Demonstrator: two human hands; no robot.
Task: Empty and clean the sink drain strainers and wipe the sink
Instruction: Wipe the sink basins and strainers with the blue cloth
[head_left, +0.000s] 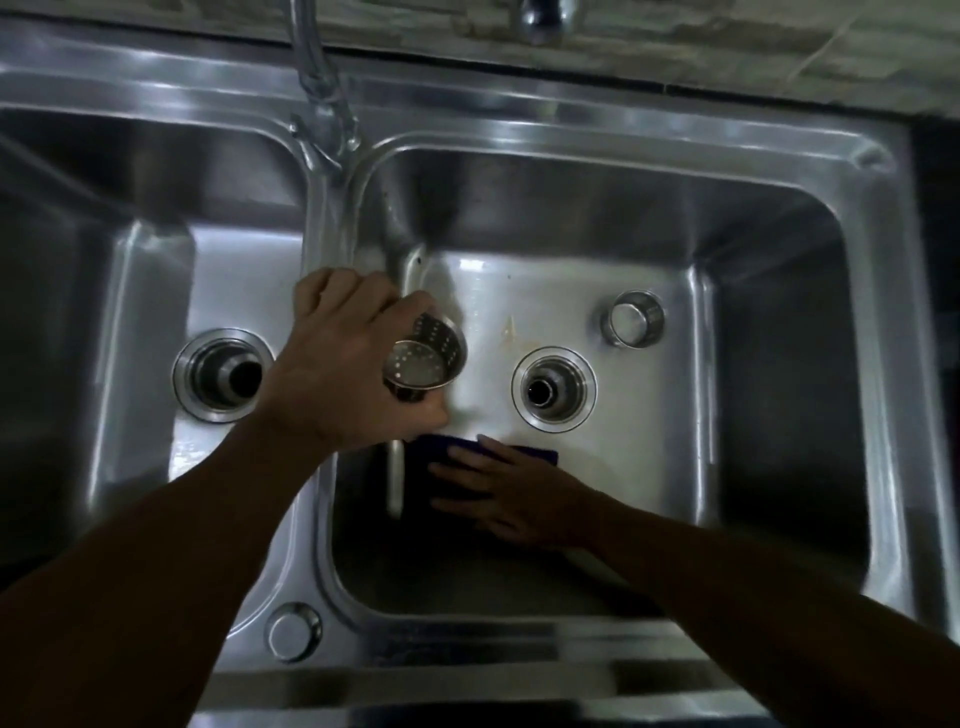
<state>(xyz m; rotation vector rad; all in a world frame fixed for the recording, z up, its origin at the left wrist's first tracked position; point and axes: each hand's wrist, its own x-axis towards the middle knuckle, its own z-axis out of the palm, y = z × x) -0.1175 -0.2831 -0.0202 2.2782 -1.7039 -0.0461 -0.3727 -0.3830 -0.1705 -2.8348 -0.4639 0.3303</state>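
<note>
Left hand is gripping the strainer while right hand, fingers flat, is wiping with the cloth; reseating the strainer probably comes next.

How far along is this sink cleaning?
Done: the left drain and right drain stand open, strainers out; a metal cup sits on the right basin floor. In hand: the left hand grips a perforated strainer, seemingly empty, while the right hand presses a dark cloth flat on that floor. Left: probably finishing the wipe and refitting the strainers.
</note>
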